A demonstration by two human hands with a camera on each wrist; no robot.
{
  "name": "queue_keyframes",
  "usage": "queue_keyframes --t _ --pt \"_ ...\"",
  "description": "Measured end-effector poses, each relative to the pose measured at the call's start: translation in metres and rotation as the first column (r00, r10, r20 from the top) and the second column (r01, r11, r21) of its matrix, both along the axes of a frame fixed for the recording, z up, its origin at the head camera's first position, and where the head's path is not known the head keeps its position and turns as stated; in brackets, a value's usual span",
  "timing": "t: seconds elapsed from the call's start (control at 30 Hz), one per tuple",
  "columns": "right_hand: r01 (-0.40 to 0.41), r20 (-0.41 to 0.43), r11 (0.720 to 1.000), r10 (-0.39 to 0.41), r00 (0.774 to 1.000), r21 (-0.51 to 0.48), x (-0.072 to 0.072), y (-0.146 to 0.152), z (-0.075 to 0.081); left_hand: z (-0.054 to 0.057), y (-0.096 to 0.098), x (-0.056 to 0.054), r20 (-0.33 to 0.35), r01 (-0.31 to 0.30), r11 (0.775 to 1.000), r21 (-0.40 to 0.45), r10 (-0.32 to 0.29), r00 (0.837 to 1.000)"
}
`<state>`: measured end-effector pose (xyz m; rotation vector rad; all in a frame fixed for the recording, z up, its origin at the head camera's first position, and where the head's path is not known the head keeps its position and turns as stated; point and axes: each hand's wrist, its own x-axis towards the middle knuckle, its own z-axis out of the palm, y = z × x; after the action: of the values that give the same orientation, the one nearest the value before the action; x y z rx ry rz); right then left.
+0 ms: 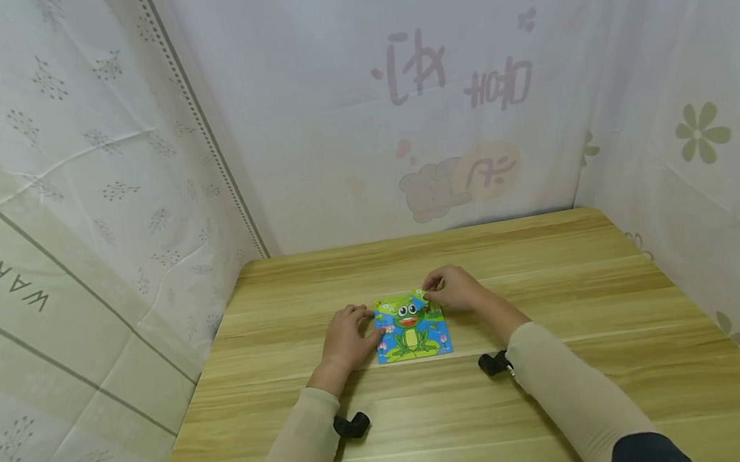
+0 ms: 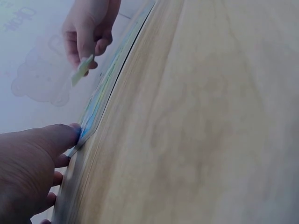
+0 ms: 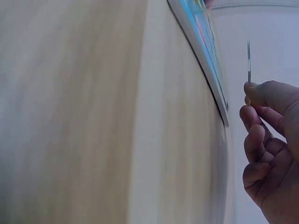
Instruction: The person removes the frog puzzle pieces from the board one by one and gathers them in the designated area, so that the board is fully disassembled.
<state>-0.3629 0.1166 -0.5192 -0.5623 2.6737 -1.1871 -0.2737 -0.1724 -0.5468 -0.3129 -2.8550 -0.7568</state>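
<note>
A square frog puzzle (image 1: 412,337) in blue and green lies flat on the wooden table. My left hand (image 1: 347,340) rests along its left side, the thumb on the picture's edge and the fingers spread by the upper left corner. Over the upper right corner, my right hand (image 1: 453,287) pinches a thin puzzle piece (image 2: 81,69) between thumb and index finger. Seen edge-on in the right wrist view, the puzzle piece (image 3: 249,60) stands upright, lifted off the board. The other fingers of the right hand (image 3: 275,140) are curled below it.
The wooden table (image 1: 524,406) reaches to a printed white curtain (image 1: 336,119) at the back, with more printed cloth at both sides. A black wrist camera mount (image 1: 353,425) sits by the left sleeve, another camera mount (image 1: 495,363) by the right one.
</note>
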Motion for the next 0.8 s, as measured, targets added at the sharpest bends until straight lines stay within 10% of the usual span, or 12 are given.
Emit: queue_keyframes --t 0.8 --pt "-0.008 0.035 0.999 0.006 0.999 0.044 -0.005 0.054 -0.001 0.0 0.001 0.0 0.008 -0.005 1.0 -0.01 0.005 1.0"
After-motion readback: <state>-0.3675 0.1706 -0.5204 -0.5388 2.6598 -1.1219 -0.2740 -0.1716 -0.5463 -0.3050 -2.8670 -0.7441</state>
